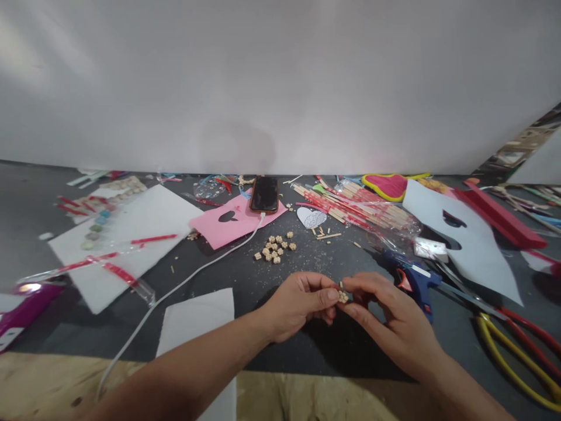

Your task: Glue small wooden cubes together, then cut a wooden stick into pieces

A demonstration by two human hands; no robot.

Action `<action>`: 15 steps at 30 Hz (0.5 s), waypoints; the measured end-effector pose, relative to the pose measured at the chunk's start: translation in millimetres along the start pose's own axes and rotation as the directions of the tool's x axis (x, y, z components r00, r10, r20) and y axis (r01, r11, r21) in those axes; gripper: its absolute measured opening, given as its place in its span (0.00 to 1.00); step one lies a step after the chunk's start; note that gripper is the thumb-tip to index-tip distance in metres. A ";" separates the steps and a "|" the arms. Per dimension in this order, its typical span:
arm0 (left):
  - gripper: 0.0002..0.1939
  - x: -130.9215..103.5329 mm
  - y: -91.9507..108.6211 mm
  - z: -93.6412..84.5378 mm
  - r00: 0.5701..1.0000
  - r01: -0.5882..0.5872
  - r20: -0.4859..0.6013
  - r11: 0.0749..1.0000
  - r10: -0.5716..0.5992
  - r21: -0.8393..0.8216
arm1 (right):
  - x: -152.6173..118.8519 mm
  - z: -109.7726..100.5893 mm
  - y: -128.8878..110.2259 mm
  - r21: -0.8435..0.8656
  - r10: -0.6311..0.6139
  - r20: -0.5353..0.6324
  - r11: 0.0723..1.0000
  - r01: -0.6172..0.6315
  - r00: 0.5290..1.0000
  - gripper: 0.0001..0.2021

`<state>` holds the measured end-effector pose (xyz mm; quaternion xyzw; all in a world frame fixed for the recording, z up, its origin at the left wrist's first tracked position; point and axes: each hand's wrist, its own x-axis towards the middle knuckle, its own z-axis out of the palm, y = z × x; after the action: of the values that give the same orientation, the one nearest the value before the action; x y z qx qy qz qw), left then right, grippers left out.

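Observation:
Between the fingertips of both hands is a small flower-like cluster of cut wooden stick pieces (343,297). My left hand (302,307) pinches it from the left with thumb and forefinger. My right hand (390,316) meets it from the right, its forefinger and thumb closed at the cluster's edge, where a tiny stick piece (340,284) shows. The fingers partly hide both. Several similar wooden clusters (274,250) lie in a loose pile just beyond my left hand. Short cut stick bits (322,233) are scattered farther back.
A blue glue gun (414,278) and yellow-and-red-handled scissors (521,356) lie right of my right hand. A phone (264,195) with a white cable (193,272) rests on pink paper (214,225). Packaged wooden sticks (368,204) sit behind. White sheets (149,216) lie left.

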<state>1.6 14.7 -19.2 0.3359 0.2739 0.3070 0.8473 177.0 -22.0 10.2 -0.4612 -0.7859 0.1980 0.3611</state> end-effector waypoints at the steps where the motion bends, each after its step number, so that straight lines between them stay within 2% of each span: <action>1: 0.15 -0.1 -0.1 0.2 1.000 0.003 -0.005 1.000 -0.003 -0.001 | -0.2 0.2 0.1 -0.008 -0.012 -0.007 1.000 0.012 1.000 0.11; 10: 0.14 -3.5 3.9 4.1 0.999 0.025 0.028 1.000 -0.025 -0.001 | 0.0 2.3 0.9 -0.100 -0.098 -0.042 0.991 0.093 0.994 0.09; 13: 0.14 -3.3 4.2 4.9 1.000 0.007 0.012 1.000 -0.007 0.021 | 0.5 2.1 0.4 -0.085 -0.079 -0.025 0.993 0.077 0.997 0.09; 15: 0.14 -2.9 4.0 5.3 1.000 -0.025 -0.003 0.999 0.026 0.033 | 0.6 1.4 0.0 -0.054 -0.024 -0.015 0.998 0.023 1.000 0.09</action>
<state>1.9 12.9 -12.2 0.3529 0.2763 0.3138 0.8371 175.7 -21.4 9.5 -0.4630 -0.7934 0.1688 0.3572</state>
